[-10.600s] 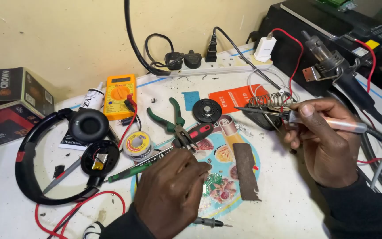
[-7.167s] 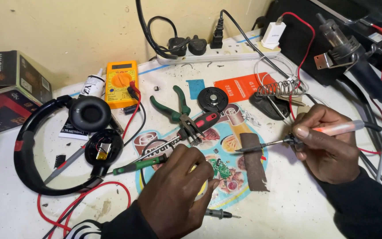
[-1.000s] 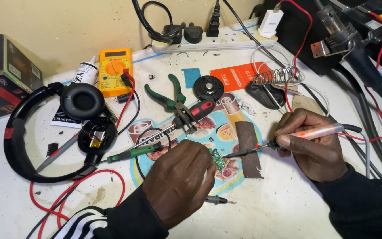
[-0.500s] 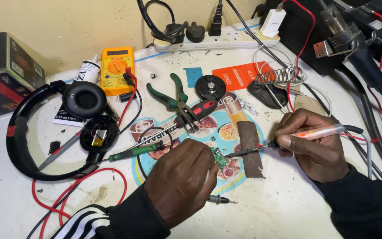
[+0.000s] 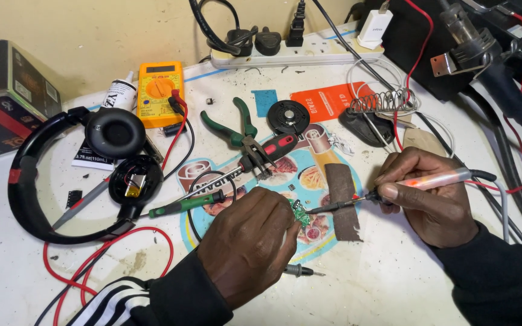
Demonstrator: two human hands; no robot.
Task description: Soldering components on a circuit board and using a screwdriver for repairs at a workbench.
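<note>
A small green circuit board (image 5: 301,214) is pinned to the surface (image 5: 394,284) by the left hand (image 5: 250,241), whose fingers are curled down narrowly over its left edge. The board lies on a round printed mat (image 5: 309,175) at the middle of the surface. A soldering iron (image 5: 394,187) is gripped like a pen in the right hand (image 5: 430,199), the fingers closed tight round its pale handle, and its dark tip is brought against the board's right side. A brown strip (image 5: 341,199) lies just under the iron's shaft. A green-handled screwdriver (image 5: 182,205) is seen beside the left hand, and a short probe (image 5: 300,271) below it. Farther up, green pliers (image 5: 237,124) and a red-handled tool (image 5: 273,148) are crossed. A black headphone set (image 5: 74,175) with one cup opened is laid at the left, near an orange multimeter (image 5: 159,90). A coiled iron stand (image 5: 382,102) is placed above the right hand, and a power strip (image 5: 297,51) at the far edge.
</note>
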